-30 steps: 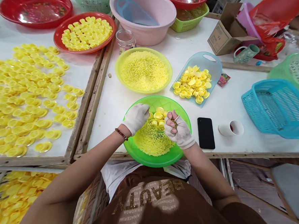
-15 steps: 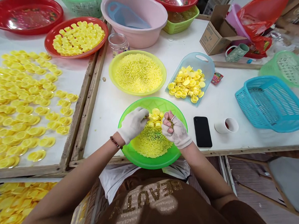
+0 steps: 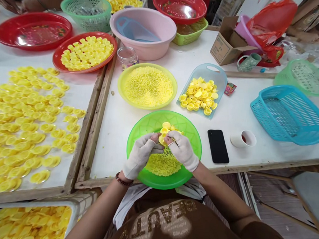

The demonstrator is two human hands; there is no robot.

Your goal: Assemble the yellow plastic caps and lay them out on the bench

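Note:
Both my hands wear white gloves with bare fingertips and meet over a green bowl. My left hand has its thumb and fingers closed at a small yellow plastic cap. Close beside it, my right hand is curled with thumb and fingertips pressed together; what lies in its pinch is too small to make out. In the green bowl, a heap of yellow pellets lies nearest me, with several more yellow caps behind, partly hidden by my hands.
Behind are a yellow bowl of pellets and a blue scoop of caps. At right are a phone, a paper cup and a blue basket. Yellow pieces cover the left table beyond a wooden edge.
My hands have come closer together over the bowl. The right hand has turned from an upturned fist to a palm-down pinch. The whole view has shifted slightly downward.

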